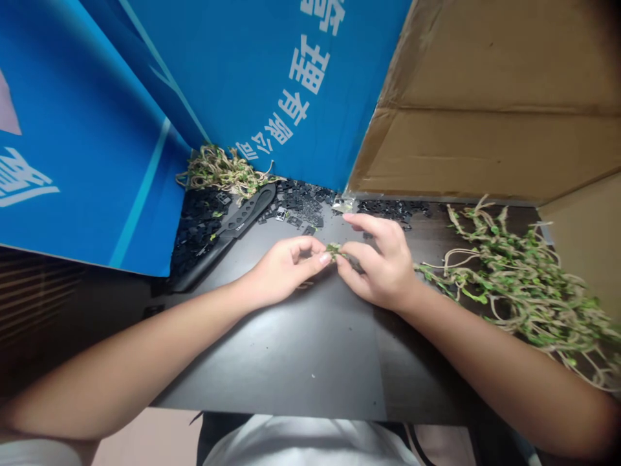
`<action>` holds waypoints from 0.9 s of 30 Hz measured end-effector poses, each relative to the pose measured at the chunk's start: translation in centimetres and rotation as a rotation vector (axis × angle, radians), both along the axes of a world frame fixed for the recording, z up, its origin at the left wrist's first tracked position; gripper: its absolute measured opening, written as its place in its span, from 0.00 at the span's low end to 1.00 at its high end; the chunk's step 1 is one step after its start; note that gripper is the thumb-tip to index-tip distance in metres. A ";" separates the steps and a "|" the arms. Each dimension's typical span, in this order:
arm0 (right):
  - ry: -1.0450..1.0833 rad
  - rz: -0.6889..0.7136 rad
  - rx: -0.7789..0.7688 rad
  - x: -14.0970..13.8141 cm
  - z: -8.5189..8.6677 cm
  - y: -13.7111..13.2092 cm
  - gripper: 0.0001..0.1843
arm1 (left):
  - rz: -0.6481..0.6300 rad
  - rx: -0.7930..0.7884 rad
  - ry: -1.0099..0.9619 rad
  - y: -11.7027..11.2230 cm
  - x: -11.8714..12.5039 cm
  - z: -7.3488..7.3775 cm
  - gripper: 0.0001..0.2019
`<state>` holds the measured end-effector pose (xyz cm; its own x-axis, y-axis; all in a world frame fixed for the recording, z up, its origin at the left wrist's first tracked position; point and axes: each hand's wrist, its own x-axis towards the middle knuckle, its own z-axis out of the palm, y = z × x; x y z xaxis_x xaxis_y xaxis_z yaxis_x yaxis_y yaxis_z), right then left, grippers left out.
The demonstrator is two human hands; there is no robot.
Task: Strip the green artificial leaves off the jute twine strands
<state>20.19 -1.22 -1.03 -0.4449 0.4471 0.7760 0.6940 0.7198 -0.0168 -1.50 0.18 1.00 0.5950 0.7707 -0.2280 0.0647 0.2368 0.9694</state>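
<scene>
Between my two hands, above the dark tabletop, is a short piece of leafy green twine [333,248]. My left hand [291,265] pinches its left end between thumb and fingertips. My right hand [378,259] grips the other side with thumb and index finger, while another finger stretches out past it. The rest of the piece is mostly hidden by my fingers. Just right of my right hand lies a large tangled heap of beige twine with green leaves [524,278]. A smaller heap of the same twine [218,169] rests at the back left.
A long black tool with a slotted flat end [242,220] lies at the left. Many small black chips [310,210] are scattered along the back of the table [291,362]. Blue panels with white lettering [272,77] and a brown cardboard wall [485,142] stand behind.
</scene>
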 end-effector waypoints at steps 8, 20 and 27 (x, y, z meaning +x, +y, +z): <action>-0.180 -0.053 -0.058 -0.8 2.3 -1.2 0.03 | 0.094 0.191 0.051 0.0 0.1 -0.3 0.17; 0.052 -0.090 -0.400 -1.3 1.9 -3.8 0.03 | 0.087 0.762 0.290 -0.8 0.5 -1.0 0.01; 0.110 0.018 -0.447 -1.2 1.2 -3.6 0.06 | 0.138 0.775 0.346 -0.8 0.6 -1.5 0.04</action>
<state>18.99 -4.82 0.20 -0.3817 0.7415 0.5518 0.6583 0.6372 -0.4008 -0.88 -0.58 -0.50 0.4787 0.8442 0.2411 0.4057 -0.4562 0.7920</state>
